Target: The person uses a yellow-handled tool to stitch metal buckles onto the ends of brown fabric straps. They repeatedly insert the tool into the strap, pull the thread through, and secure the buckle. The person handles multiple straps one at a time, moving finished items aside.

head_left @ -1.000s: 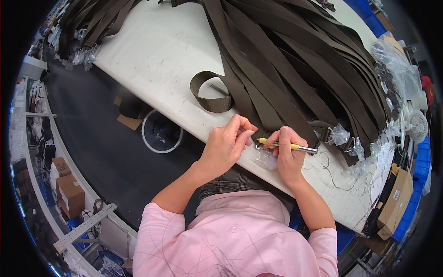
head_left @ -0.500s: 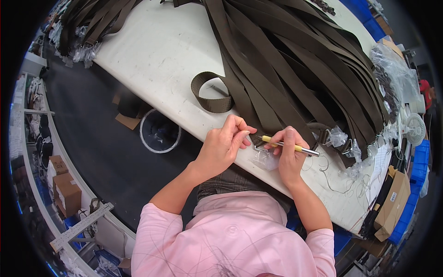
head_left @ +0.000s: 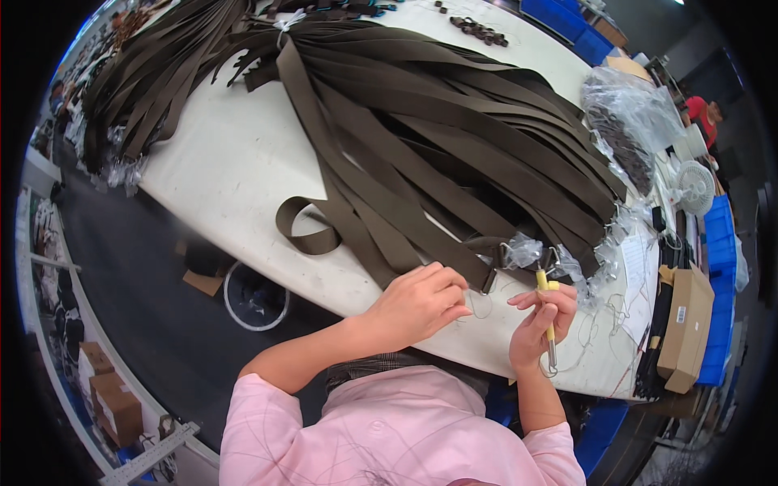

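My left hand [head_left: 417, 304] is curled with fingertips together at the front edge of the white table [head_left: 211, 162], at the near end of an olive-brown webbing strap [head_left: 356, 235]; what it holds is hidden. To its right, my right hand [head_left: 543, 324] grips a yellow tool with a metal shaft [head_left: 543, 283], held nearly upright, with some fingers stretched out. A loose thread hangs between the hands. Above them spreads a large bundle of straps [head_left: 438, 105], with metal buckles [head_left: 489, 279] and clear plastic bags [head_left: 523, 251] at the near ends. One strap forms a loop at left.
A second strap bundle [head_left: 162, 81] lies at far left. At right stand a white fan [head_left: 694, 186], cardboard box [head_left: 686, 328], blue bins [head_left: 717, 227] and papers [head_left: 636, 275]. Below the table is a round bin [head_left: 256, 324]. A person in red [head_left: 701, 121] is at far right.
The view has shifted, showing more of the strap bundle. My right hand has moved right and turned the tool upright. My left hand has turned more back-up, farther from the right.
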The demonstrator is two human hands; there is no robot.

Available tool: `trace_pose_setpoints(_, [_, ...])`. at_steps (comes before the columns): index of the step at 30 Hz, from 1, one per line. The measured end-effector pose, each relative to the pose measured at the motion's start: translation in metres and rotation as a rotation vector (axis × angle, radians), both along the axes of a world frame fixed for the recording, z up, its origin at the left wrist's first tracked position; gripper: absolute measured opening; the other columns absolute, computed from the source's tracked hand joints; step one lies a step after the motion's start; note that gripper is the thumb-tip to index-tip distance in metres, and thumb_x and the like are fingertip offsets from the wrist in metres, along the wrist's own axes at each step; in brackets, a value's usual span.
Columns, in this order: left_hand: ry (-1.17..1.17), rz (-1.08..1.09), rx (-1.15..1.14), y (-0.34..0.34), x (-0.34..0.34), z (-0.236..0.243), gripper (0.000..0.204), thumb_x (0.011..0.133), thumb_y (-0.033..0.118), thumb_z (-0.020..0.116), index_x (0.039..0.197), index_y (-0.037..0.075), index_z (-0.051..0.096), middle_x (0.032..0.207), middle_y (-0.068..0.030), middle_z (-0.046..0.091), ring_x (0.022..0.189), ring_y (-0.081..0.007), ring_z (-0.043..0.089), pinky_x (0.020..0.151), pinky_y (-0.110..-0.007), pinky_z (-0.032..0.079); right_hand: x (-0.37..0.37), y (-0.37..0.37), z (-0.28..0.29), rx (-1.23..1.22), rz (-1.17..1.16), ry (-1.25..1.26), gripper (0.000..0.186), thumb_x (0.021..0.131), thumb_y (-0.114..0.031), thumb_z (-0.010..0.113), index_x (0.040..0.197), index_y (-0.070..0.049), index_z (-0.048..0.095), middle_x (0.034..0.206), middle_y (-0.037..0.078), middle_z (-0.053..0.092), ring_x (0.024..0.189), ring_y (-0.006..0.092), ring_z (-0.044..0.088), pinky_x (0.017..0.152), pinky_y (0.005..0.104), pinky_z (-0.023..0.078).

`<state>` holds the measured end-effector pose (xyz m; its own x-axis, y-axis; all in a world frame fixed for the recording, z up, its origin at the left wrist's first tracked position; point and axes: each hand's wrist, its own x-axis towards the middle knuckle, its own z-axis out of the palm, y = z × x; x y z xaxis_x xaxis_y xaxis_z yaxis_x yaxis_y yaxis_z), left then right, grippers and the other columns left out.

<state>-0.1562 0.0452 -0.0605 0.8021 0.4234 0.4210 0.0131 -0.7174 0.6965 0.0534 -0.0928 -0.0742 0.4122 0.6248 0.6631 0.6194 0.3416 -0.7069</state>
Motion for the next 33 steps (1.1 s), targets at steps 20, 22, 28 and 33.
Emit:
trace_pose_setpoints(20, [0.729,-0.218,-0.197,0.092,-0.011,0.081,0.020,0.105,0.020,0.067,0.104,0.000,0.068,0.082,-0.0109,0.069,0.071,-0.0294,0.063,0.066,-0.039,0.050,0.048,-0.002,-0.001,-0.064,0.092,-0.470,0.035,0.083,0.000,0.084,0.096,-0.007,0.052,0.108,0.015,0.070,0.096,0.0381,0.069,0.091,0.0499,0.057])
trace_pose_setpoints(22, [0.816,-0.079,0.228,0.082,-0.021,0.052,0.021,0.095,0.013,0.072,0.112,0.002,0.068,0.099,-0.0118,0.070,0.095,-0.0329,0.067,0.089,-0.045,0.051,0.051,-0.009,-0.001,-0.103,0.058,-0.482,0.034,0.084,0.000,0.083,0.096,-0.007,0.052,0.109,0.016,0.070,0.095,0.0375,0.069,0.089,0.0492,0.057])
trace_pose_setpoints(28, [0.599,0.149,0.651,0.007,0.026,0.028,0.051,0.075,0.007,0.077,0.124,0.003,0.064,0.125,-0.0136,0.062,0.121,-0.0341,0.060,0.115,-0.049,0.041,0.039,-0.018,0.004,-0.103,0.153,-0.410,0.038,0.082,-0.005,0.086,0.096,-0.008,0.051,0.111,0.017,0.070,0.092,0.0363,0.069,0.082,0.0445,0.057])
trace_pose_setpoints(33, [0.271,-0.017,0.475,-0.014,0.061,-0.001,0.050,0.069,0.011,0.087,0.114,0.006,0.065,0.110,-0.0092,0.062,0.100,-0.0305,0.062,0.086,-0.041,0.052,0.028,-0.016,-0.009,-0.133,0.237,-0.562,0.037,0.082,-0.013,0.088,0.094,-0.006,0.053,0.113,0.017,0.070,0.093,0.0327,0.070,0.084,0.0421,0.058])
